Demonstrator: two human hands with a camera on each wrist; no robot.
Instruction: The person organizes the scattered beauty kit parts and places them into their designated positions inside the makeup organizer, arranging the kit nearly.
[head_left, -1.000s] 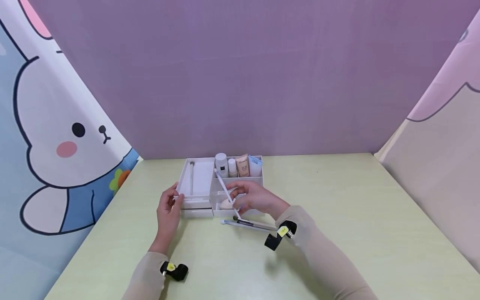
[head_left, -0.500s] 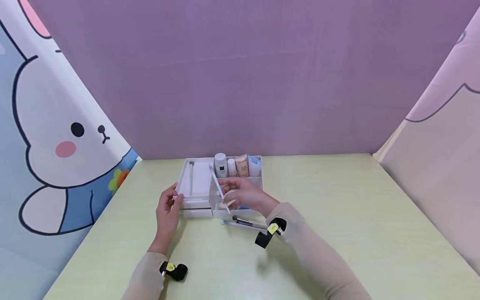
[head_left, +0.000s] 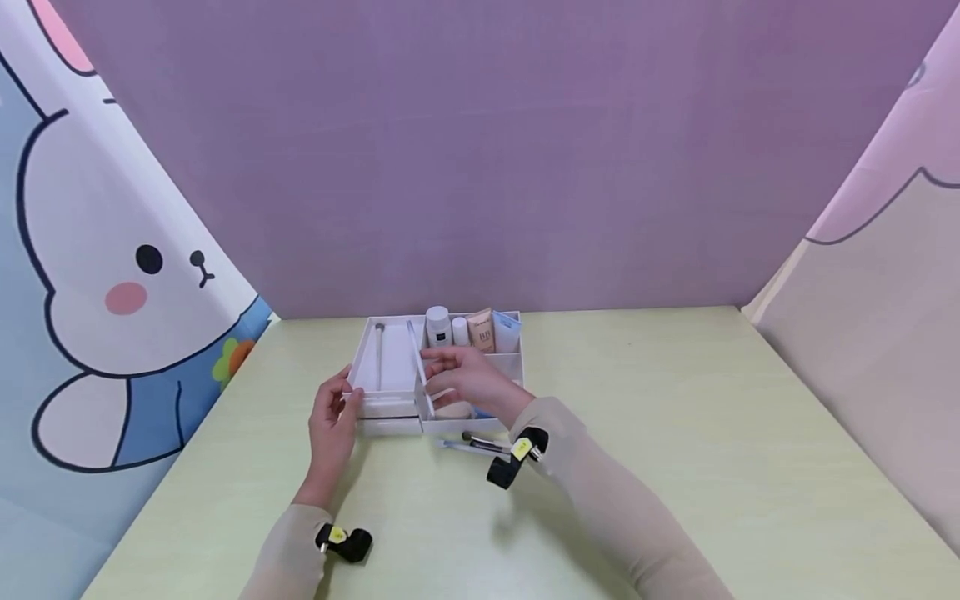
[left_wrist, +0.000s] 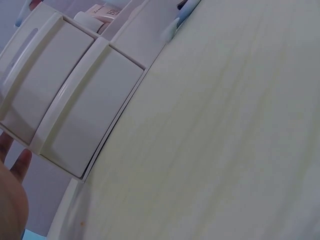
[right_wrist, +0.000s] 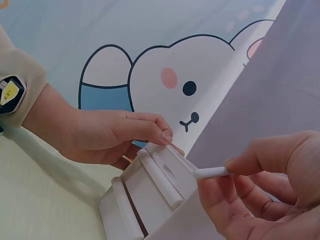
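My left hand [head_left: 333,425] holds the front left corner of a white makeup organizer [head_left: 390,408], with the thumb at the front edge and the fingers along the side. Between thumb and fingers, my right hand [head_left: 480,385] pinches a white makeup brush [head_left: 417,360]. That brush slants over the divider between the organizer's shallow left tray and its right compartments. The handle end [right_wrist: 212,172] shows in the right wrist view. Inside the tray lies another makeup brush [head_left: 379,358]. Two drawer fronts [left_wrist: 92,107] of the organizer appear in the left wrist view, both pushed in.
Several bottles and tubes, among them a white-capped bottle [head_left: 438,327] and a blue tube [head_left: 507,332], stand in the back right compartment. A beige sponge-like piece [head_left: 454,410] lies in the front one. Loose brushes [head_left: 480,444] lie on the table [head_left: 675,433] before the organizer.
My right hand has moved left with the brush, from above the right front compartment to the tray's right edge. The brush stands more upright. My left hand stays at the corner.
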